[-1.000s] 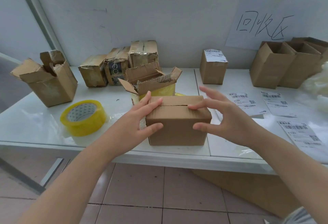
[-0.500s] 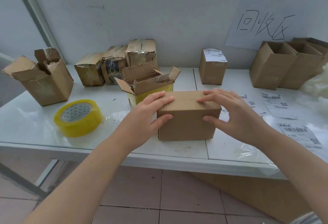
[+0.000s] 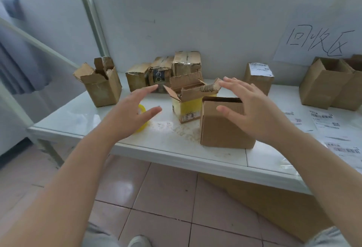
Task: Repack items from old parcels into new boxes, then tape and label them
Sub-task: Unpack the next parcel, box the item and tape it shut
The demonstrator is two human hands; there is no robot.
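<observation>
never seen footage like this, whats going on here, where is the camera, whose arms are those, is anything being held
There is no machine here: these are a person's two bare arms. The picture comes from a wide-angle camera worn on the person's head, looking forward and down, so the arms reach in from the bottom. The left hand and right hand are both spread open and hold nothing. The right one is by a plain brown box at the front of the white table. Behind that box stands a torn-open yellow parcel, and a roll of yellow tape peeks out from behind the left hand. At the back sit worn old parcels and, further right, a labelled box. Printed shipping labels lie flat on the right.
</observation>
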